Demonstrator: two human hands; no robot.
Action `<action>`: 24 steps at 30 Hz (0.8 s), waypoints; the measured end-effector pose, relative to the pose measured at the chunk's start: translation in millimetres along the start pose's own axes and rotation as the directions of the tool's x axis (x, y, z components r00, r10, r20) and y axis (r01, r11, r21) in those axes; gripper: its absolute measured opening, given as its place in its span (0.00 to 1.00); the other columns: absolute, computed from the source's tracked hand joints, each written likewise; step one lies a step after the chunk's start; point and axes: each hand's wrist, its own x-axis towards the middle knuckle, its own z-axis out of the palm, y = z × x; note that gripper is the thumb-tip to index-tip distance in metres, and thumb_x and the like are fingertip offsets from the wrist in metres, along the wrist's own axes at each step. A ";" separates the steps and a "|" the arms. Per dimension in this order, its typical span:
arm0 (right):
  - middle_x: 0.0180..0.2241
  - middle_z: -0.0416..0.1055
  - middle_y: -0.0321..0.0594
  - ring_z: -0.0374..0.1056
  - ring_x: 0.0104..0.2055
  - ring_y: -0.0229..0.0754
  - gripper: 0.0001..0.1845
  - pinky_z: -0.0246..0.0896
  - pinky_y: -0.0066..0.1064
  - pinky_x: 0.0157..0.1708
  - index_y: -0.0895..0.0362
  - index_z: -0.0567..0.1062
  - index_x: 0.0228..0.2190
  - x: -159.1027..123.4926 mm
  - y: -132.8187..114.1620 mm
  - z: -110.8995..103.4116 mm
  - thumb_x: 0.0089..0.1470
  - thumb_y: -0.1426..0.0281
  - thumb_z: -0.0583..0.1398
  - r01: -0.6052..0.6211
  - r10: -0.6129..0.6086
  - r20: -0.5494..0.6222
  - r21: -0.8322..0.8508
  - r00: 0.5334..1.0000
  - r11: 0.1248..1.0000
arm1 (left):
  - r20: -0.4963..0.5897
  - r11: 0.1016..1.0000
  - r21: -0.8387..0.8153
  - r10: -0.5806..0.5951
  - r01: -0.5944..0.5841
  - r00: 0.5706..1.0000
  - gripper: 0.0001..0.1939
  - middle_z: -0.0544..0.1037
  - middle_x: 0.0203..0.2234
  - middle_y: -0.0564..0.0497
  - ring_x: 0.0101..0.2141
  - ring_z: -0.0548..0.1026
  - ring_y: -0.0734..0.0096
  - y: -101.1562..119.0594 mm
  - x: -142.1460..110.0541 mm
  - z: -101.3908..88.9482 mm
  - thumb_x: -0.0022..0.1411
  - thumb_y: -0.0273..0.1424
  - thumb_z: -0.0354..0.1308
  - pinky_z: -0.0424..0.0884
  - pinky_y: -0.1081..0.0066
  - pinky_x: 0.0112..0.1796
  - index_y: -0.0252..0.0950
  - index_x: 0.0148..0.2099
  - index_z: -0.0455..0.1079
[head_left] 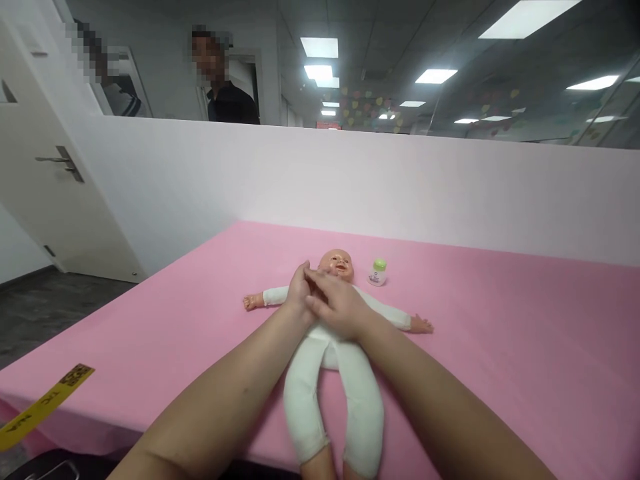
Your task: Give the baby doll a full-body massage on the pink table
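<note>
A baby doll with a white cloth body and a hard plastic head lies on its back, arms spread and legs toward me. Over its chest my two hands touch each other. My left hand is turned palm inward, its fingers partly covered. Across that palm rest the outstretched fingers of my right hand. No object shows between the hands, though the space between the palms is hidden. Just right of the doll's head stands a small jar with a green lid, upright and closed.
The doll lies on a table with a pink cover. A white partition rises behind it, with glass above. Two people are visible beyond. At left are a door and a yellow strip near the table's edge.
</note>
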 end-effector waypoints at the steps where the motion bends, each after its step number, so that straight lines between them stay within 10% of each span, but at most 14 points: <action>1: 0.69 0.63 0.43 0.59 0.71 0.54 0.38 0.54 0.47 0.70 0.51 0.56 0.72 -0.2 -4.6 2.7 0.66 0.58 0.58 -0.010 0.010 0.051 -0.008 0.999 1.000 | 0.014 0.998 -0.039 -0.043 0.044 0.999 0.33 0.81 0.48 0.33 0.57 0.77 0.43 1.1 -0.9 2.1 0.69 0.57 0.43 0.74 0.48 0.59 0.34 0.47 0.73; 11: 0.75 0.42 0.56 0.39 0.77 0.57 0.50 0.36 0.53 0.75 0.66 0.49 0.73 -37.9 -25.6 -1.8 0.67 0.44 0.54 -0.119 0.145 0.248 -0.120 0.958 0.986 | -0.056 0.955 -0.283 -0.112 0.091 0.992 0.35 0.78 0.53 0.27 0.54 0.79 0.45 11.3 -6.2 -10.3 0.70 0.52 0.53 0.79 0.54 0.52 0.24 0.61 0.69; 24: 0.75 0.39 0.54 0.33 0.78 0.56 0.51 0.30 0.54 0.76 0.65 0.48 0.74 -35.6 -14.5 9.7 0.67 0.42 0.52 -0.100 0.112 0.108 -0.111 0.988 0.989 | -0.008 0.964 -0.251 -0.094 0.089 0.995 0.35 0.77 0.55 0.29 0.55 0.78 0.44 1.1 -25.4 19.3 0.68 0.51 0.54 0.76 0.50 0.55 0.26 0.63 0.68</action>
